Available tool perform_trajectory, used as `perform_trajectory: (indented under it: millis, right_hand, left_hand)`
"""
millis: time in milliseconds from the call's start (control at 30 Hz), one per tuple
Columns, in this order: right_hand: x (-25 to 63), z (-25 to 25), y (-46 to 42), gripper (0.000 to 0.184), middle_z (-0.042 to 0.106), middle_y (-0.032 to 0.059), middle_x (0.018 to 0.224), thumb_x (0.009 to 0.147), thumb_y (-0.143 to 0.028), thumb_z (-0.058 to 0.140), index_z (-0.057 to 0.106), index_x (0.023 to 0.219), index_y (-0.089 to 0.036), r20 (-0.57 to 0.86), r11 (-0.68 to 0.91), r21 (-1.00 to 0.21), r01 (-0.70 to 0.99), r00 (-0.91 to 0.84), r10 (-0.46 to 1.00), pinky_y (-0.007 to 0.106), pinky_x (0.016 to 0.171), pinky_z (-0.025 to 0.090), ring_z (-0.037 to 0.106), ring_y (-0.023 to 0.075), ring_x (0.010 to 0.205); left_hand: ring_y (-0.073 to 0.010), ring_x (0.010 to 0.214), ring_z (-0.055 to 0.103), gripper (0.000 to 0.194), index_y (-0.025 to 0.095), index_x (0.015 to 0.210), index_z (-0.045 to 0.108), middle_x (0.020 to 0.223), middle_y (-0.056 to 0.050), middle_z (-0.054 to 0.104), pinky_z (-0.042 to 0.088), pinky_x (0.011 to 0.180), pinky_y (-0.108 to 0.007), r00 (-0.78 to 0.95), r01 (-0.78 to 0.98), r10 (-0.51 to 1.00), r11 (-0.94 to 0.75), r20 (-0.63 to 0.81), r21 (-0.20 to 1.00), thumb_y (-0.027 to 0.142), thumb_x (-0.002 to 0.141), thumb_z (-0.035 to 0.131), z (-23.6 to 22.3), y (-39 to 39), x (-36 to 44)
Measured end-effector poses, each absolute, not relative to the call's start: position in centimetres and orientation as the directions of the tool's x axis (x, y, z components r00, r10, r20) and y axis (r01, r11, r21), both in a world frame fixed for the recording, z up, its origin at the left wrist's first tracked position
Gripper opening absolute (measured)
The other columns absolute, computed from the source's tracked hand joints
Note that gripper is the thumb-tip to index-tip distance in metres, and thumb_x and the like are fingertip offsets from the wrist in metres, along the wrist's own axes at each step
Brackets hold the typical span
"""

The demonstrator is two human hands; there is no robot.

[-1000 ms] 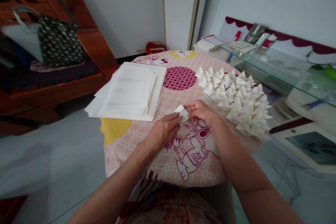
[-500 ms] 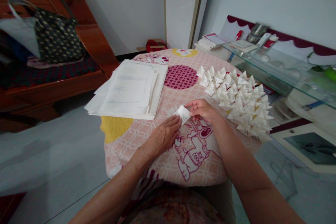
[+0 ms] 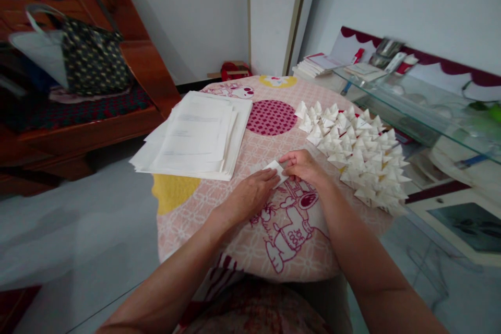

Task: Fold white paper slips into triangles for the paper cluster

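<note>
A small folded piece of white paper lies on the patterned tablecloth between my hands. My left hand rests across its lower left part, fingers stretched out and lying flat, partly covering it. At the paper's right edge, my right hand is closed, with thumb and fingers pinching that side. Several pointed folded paper pieces stand in close rows to the right of my right hand. To the left, a stack of white paper sheets has faint print on top.
The round table's cloth has cartoon figures and coloured circles. A glass shelf with cups and papers stands along the right. At the left is a wooden bench bearing a dark patterned bag.
My left hand has slid up and right, covering more of the folded paper, including its printed part. My right hand stays at the paper's right edge. The view has shifted slightly.
</note>
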State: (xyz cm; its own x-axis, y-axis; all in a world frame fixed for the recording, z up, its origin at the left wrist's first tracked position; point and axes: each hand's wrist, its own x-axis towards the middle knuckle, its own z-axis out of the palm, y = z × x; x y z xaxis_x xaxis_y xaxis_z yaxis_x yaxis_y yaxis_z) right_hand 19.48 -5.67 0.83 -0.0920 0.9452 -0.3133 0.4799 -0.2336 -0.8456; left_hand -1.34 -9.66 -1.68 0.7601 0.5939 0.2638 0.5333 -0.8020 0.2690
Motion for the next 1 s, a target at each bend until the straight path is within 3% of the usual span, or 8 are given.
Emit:
perform_trajectory:
  millis: [100, 433, 600, 700, 800, 1000]
  right_hand:
    - [19.4, 1.1, -5.8, 0.035, 0.060, -0.0062, 0.052, 0.073, 0.003, 0.071, 0.072, 0.105, -0.011, -0.312, -0.222, -0.833, 0.506, -0.099, 0.945, 0.018, 0.037, 0.039, 0.054, 0.0092, 0.041]
    - [20.3, 0.2, -5.8, 0.040, 0.060, -0.0069, 0.047, 0.067, 0.002, 0.068, 0.071, 0.104, -0.014, -0.277, -0.162, -0.819, 0.551, -0.133, 0.951, 0.019, 0.038, 0.040, 0.055, 0.0110, 0.039]
    - [21.0, 0.3, -5.6, 0.022, 0.060, -0.0051, 0.046, 0.069, -0.002, 0.067, 0.070, 0.088, -0.015, -0.295, -0.182, -0.811, 0.556, -0.120, 0.948, 0.019, 0.038, 0.034, 0.051, 0.0100, 0.036]
    - [20.9, 0.3, -5.6, 0.010, 0.058, -0.0044, 0.045, 0.069, -0.007, 0.069, 0.068, 0.074, -0.016, -0.281, -0.134, -0.794, 0.592, -0.162, 0.946, 0.019, 0.039, 0.034, 0.051, 0.0100, 0.038]
    - [20.5, 0.5, -5.7, 0.009, 0.056, -0.0045, 0.045, 0.066, -0.008, 0.070, 0.066, 0.065, -0.016, -0.258, -0.059, -0.732, 0.679, -0.197, 0.946, 0.020, 0.042, 0.034, 0.053, 0.0109, 0.040]
    - [19.9, 1.3, -6.0, 0.010, 0.056, -0.0045, 0.048, 0.068, -0.009, 0.072, 0.065, 0.064, -0.016, -0.283, -0.039, -0.640, 0.767, -0.188, 0.940, 0.021, 0.046, 0.034, 0.051, 0.0092, 0.044]
  left_hand:
    - [-0.0221, 0.136, 0.057, 0.032, 0.014, 0.129, 0.060, 0.139, -0.014, 0.064, 0.049, 0.116, -0.038, 0.772, 0.536, 0.589, -0.806, 0.239, 0.251, 0.012, 0.100, 0.047, -2.3, -9.3, -1.0]
    - [-0.0269, 0.143, 0.050, 0.043, 0.013, 0.142, 0.054, 0.150, -0.018, 0.056, 0.046, 0.118, -0.044, 0.772, 0.553, 0.585, -0.811, 0.251, 0.189, 0.012, 0.100, 0.044, -3.8, -10.0, -1.4]
    - [-0.0295, 0.145, 0.049, 0.045, 0.011, 0.142, 0.056, 0.152, -0.019, 0.053, 0.044, 0.119, -0.044, 0.780, 0.566, 0.593, -0.805, 0.199, 0.178, 0.011, 0.099, 0.046, -3.5, -10.1, -1.3]
    - [-0.0293, 0.144, 0.049, 0.045, 0.014, 0.142, 0.056, 0.153, -0.018, 0.053, 0.045, 0.119, -0.044, 0.772, 0.576, 0.607, -0.794, 0.188, 0.195, 0.011, 0.099, 0.046, -3.4, -10.1, -1.3]
    - [-0.0292, 0.145, 0.048, 0.045, 0.016, 0.142, 0.057, 0.153, -0.017, 0.053, 0.045, 0.118, -0.046, 0.763, 0.570, 0.614, -0.786, 0.202, 0.238, 0.012, 0.099, 0.046, -3.3, -10.0, -1.4]
    - [-0.0296, 0.144, 0.049, 0.040, 0.017, 0.138, 0.062, 0.151, -0.017, 0.055, 0.046, 0.118, -0.048, 0.762, 0.544, 0.612, -0.783, 0.213, 0.301, 0.018, 0.102, 0.045, -3.8, -9.7, -1.5]
